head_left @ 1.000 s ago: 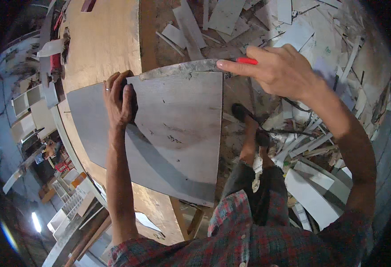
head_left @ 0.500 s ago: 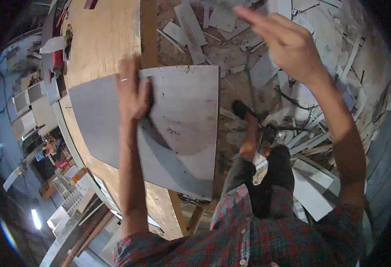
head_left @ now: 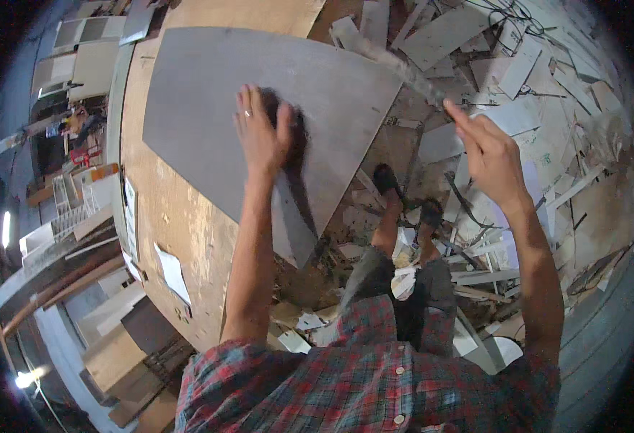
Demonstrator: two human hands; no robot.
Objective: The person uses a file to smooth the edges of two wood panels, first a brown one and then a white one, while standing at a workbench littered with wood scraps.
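A large grey panel [head_left: 208, 86] with angled corners lies on the wooden workbench [head_left: 180, 195], its right side jutting past the bench edge. Over the panel's middle is my left hand [head_left: 263, 137], fingers stretched and thumb apart, a ring on one finger. It holds nothing; a dark shadow falls beside it, and whether the palm presses down I cannot tell. Out to the right, my right hand [head_left: 490, 155] is closed around one end of a long narrow grey tool [head_left: 421, 81]. Motion blurs the tool, which reaches toward the panel's far right edge; its exact kind does not show.
Offcuts and strips [head_left: 447, 36] litter the floor at the right, around my sandalled feet [head_left: 389, 180]. A black cable [head_left: 515, 16] coils at the far right. A white paper [head_left: 173, 274] lies on the bench's near part. Stacked boards and boxes [head_left: 118, 346] stand at the left.
The panel appears turned and farther up in view as my view shifted. My left hand sits nearer the panel's middle. My right hand has come lower, with the tool now beside the panel's edge.
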